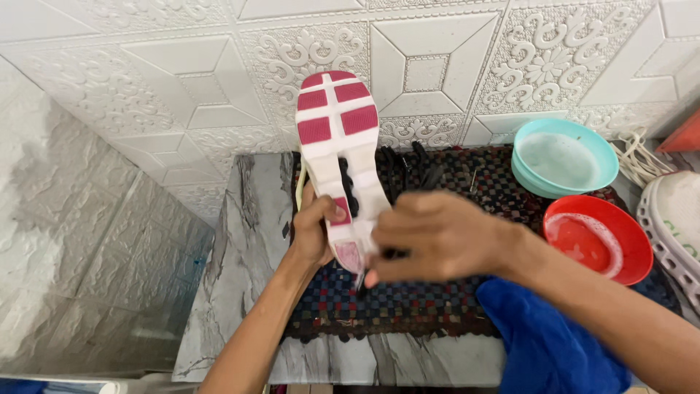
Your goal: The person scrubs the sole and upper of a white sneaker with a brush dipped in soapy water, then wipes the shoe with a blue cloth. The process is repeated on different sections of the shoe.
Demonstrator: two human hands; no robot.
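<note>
Worktop [240, 241]: a marble-look slab with grey veins, set against a white embossed wall; a dark woven mat [408, 306] of red, blue and black squares covers most of it.
Shoe [341, 164]: held up over the mat near the middle of the view, sole facing the camera, toe pointing up toward the wall. The sole is white with pink-red blocks at the toe, a black channel down the middle and a paler pink patch at the heel.
Left hand [315, 228]: closed around the shoe's heel end from the left, thumb lying on the sole.
Right hand [437, 237]: closed narrow on a small dark tool [362, 279], probably a brush, pressed at the heel; its working end is hidden, so I cannot tell its exact kind.
Doing it well, as I judge: grip the shoe firmly so it does not twist, work in short strokes along the grooves, and keep the sole tilted so drips fall on the mat.
Bowls: a teal bowl [565, 157] and a red bowl [599, 237] of cloudy water stand to the right, close together.
Blue cloth [547, 343]: bunched at the lower right, under the right forearm.
Second shoe [674, 219]: white, at the right edge, partly cut off.
</note>
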